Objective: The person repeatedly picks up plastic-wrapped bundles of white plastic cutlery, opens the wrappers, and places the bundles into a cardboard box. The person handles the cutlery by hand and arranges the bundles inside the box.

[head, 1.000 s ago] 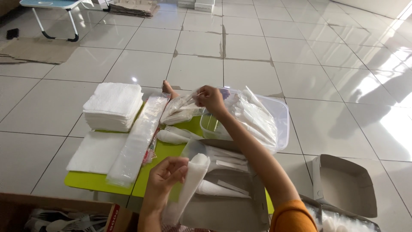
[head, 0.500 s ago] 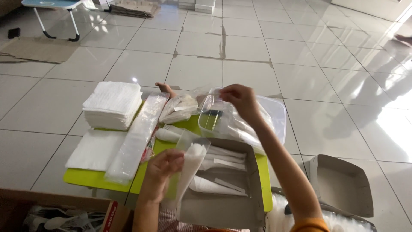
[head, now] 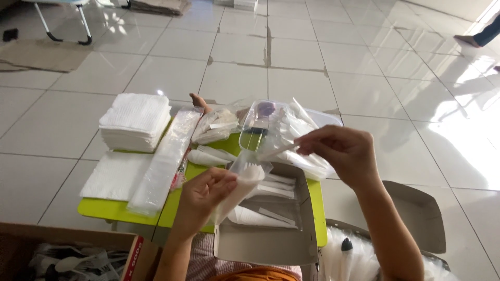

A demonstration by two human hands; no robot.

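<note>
Clear plastic first: my left hand (head: 205, 190) grips a narrow clear sleeve (head: 242, 174) with a folded white napkin (head: 237, 195) inside it, fingers pressed around the bundle, just above the open grey box (head: 271, 239) on the lime-green table (head: 104, 208). My right hand (head: 341, 151) pinches a white plastic fork (head: 273, 152) by its handle, thumb against fingertips, the tines pointing at the sleeve's mouth. A second ago that hand was back over the clear tub (head: 323, 117) at the table's far side; it has come forward with the fork, so this piece now looks lined up to go in with the napkin. On the table's left sit a stack of white napkins (head: 135, 120), a loose one, and a strip of empty sleeves (head: 164, 158). White floor tiles (head: 62, 125) surround the table, glaring with sunlight to its right.
</note>
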